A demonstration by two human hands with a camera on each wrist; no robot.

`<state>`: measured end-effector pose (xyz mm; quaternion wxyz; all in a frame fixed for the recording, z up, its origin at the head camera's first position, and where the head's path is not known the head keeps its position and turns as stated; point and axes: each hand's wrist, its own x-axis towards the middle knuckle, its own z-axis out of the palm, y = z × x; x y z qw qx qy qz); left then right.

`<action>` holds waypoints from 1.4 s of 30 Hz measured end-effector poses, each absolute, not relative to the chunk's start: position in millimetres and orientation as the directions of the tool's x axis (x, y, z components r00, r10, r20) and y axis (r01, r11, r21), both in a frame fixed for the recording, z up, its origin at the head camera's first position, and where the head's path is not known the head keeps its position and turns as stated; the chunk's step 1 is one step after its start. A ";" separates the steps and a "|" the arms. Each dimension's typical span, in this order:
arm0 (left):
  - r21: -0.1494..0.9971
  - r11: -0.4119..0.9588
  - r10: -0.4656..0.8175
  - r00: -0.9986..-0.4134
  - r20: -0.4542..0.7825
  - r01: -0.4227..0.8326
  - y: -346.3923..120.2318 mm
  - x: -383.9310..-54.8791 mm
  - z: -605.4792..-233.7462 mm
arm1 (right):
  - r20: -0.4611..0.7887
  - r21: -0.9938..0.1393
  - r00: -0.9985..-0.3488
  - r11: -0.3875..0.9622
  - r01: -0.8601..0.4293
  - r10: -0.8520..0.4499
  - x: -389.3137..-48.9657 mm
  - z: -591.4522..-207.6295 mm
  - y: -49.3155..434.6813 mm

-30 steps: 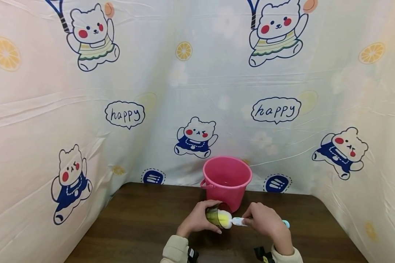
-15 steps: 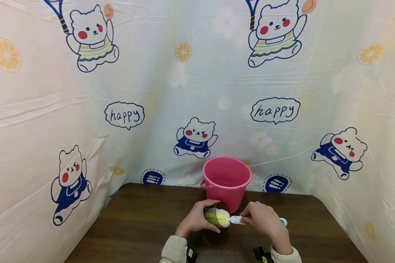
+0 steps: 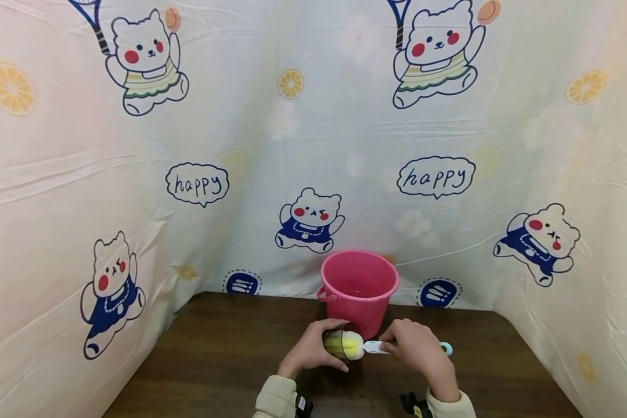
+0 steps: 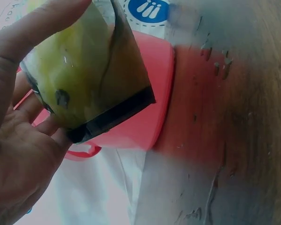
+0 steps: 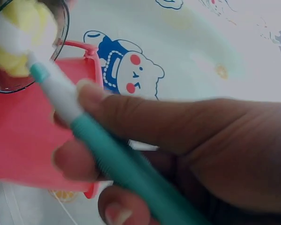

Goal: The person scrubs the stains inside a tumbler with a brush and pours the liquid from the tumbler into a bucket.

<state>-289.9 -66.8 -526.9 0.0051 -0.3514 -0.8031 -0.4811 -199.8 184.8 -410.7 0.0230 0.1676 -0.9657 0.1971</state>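
My left hand [image 3: 313, 348] grips a dark see-through cup [image 3: 334, 345], tipped on its side above the table with its mouth toward the right. In the left wrist view the cup [image 4: 84, 75] shows a dark base and yellow sponge through its wall. My right hand [image 3: 417, 346] holds a sponge cup brush [image 3: 373, 347] by its white and teal handle. Thumb and fingers wrap that handle [image 5: 126, 164] in the right wrist view. The brush's yellow and white sponge head [image 5: 23, 33] sits inside the cup, partly showing at the rim.
A pink bucket [image 3: 359, 302] stands right behind the cup, its handle hanging at the left. Wet drops [image 4: 220, 65] lie on the brown wooden table [image 3: 214, 348]. A printed curtain [image 3: 313, 128] encloses the back and both sides.
The right hand and brush have moved slightly left, toward the cup. Both hands keep their holds, and the cup has barely moved.
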 end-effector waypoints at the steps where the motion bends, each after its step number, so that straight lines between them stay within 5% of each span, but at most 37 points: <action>1: 0.769 0.287 0.558 -0.752 0.351 0.571 -67.4 -290.3 -526.9 | 0.116 -0.380 -0.936 0.856 -0.351 -0.332 -200.0 -410.0 185.4; 8: 0.773 0.270 0.562 -0.746 0.358 0.574 -69.6 -291.3 -525.5 | 0.066 -0.460 -0.925 0.811 -0.361 -0.374 -200.6 -409.1 191.3; 20: 0.771 0.282 0.562 -0.750 0.349 0.571 -66.9 -290.3 -524.5 | 0.029 -0.387 -0.982 0.904 -0.181 -0.185 -195.6 -407.9 181.4; 28: 0.754 0.264 0.587 -0.720 0.369 0.602 -64.2 -288.2 -527.0 | 0.006 -0.453 -0.955 0.851 -0.267 -0.297 -189.2 -404.2 186.6; 42: 0.763 0.295 0.521 -0.767 0.376 0.575 -66.1 -290.0 -524.4 | -0.003 -0.432 -0.983 0.887 -0.165 -0.185 -196.0 -407.0 183.3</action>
